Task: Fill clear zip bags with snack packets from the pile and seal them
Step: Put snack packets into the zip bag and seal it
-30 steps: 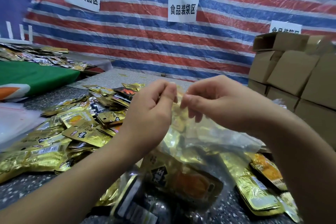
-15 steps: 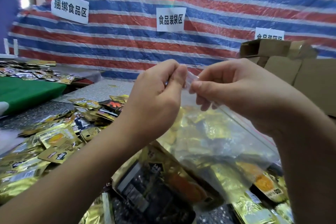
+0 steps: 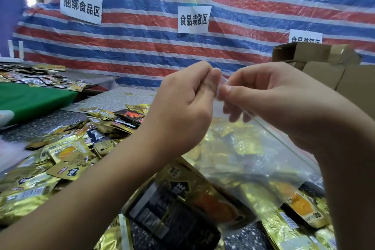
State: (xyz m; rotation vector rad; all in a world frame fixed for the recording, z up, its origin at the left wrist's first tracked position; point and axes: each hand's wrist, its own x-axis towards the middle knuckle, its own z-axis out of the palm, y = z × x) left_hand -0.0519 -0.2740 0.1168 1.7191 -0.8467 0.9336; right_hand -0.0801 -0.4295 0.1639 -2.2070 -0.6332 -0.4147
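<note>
Now, hands: we are pinching the zip bag top, left hand and right hand touching.
Pile: snack packets are lying left of the bag.

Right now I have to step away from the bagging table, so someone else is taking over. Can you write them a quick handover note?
Left hand: pinching the top edge of the clear zip bag.
Right hand: pinching the same edge, right beside the left.
Bag: held up over the table, gold snack packets already inside.
Pile of snack packets: spread on the table to the left; more lie under the bag.
Done: this bag is filled.
Left: whether the zip is closed cannot be seen, so run it shut, then fill and seal further bags.
</note>
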